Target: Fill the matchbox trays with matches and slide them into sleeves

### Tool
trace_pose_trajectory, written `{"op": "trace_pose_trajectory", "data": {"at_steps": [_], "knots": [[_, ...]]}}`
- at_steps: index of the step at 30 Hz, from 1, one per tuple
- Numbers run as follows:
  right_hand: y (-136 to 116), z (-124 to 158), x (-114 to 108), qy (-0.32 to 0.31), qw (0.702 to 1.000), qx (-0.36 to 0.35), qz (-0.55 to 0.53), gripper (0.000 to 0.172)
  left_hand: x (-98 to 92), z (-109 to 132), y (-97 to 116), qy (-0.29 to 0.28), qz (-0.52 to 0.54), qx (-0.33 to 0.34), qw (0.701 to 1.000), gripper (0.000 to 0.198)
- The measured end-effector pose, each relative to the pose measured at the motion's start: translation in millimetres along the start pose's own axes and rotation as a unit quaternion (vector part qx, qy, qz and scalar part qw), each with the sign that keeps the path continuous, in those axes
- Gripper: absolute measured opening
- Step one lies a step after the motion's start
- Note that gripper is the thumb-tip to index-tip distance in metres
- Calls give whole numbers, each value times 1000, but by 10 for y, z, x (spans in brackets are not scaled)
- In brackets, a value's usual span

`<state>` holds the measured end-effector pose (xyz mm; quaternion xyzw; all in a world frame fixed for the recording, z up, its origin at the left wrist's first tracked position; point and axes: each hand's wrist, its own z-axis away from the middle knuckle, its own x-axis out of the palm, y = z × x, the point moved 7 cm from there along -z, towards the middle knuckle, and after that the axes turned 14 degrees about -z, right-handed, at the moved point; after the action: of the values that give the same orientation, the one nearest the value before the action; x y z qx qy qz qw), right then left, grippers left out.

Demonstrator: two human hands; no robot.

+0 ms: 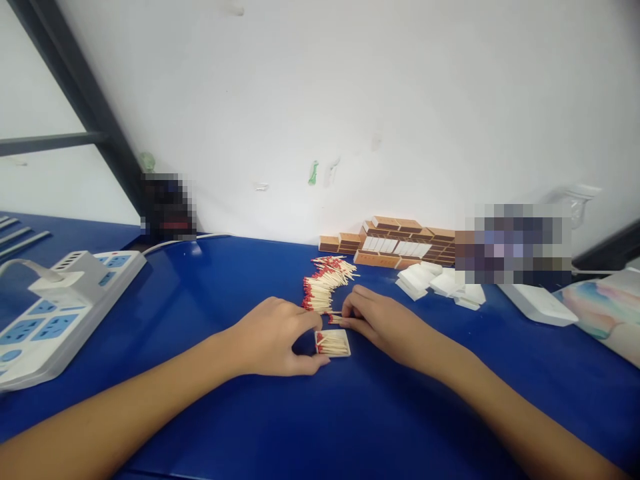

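A small white matchbox tray [334, 343] lies on the blue table, part filled with red-tipped matches [330, 343]. My left hand [280, 337] is at its left side, thumb at the lower left corner and index finger by the upper left corner, gripping the tray. Just above the tray, my right hand [373, 319] pinches a few matches [335, 319] whose red tips point left. Beyond both hands spreads a long pile of loose matches [320, 290], red tips mostly to the left.
Brown matchboxes [383, 259] are stacked against the wall. White empty trays [417, 280] lie in a heap at the right, beside a white block [537, 305]. A power strip [123, 273] with a plugged charger stands on the left; a colourful item [607, 307] lies far right.
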<state>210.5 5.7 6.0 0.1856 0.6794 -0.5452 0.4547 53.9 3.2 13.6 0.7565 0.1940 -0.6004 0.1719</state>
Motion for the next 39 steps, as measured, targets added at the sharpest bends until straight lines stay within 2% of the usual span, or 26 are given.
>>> {"op": "trace_pose_trajectory", "data": {"at_steps": [5, 11, 18, 24, 26, 31, 35, 39], "knots": [[87, 28, -18, -3, 1000, -7, -12, 14, 29, -17, -81, -8, -16, -30, 999, 33], [212, 20, -35, 10, 1000, -4, 28, 16, 43, -27, -109, -17, -21, -53, 998, 33], [182, 28, -66, 9, 1000, 10, 27, 11, 50, -28, -124, -21, -26, -67, 997, 35], [205, 32, -78, 10, 1000, 1, 27, 15, 56, -27, -117, -24, -27, -67, 997, 36], [206, 43, -125, 29, 999, -10, 26, 16, 51, -32, -120, -22, -27, -68, 997, 35], [21, 103, -255, 93, 994, -51, 3, 15, 35, -36, -116, -8, -25, -66, 997, 35], [-177, 127, -128, 63, 995, -74, -6, 13, 22, -25, -99, 7, -21, -56, 998, 34], [-224, 127, 16, 27, 996, -80, -6, 10, 29, -22, -100, 0, -32, -59, 998, 33]]}}
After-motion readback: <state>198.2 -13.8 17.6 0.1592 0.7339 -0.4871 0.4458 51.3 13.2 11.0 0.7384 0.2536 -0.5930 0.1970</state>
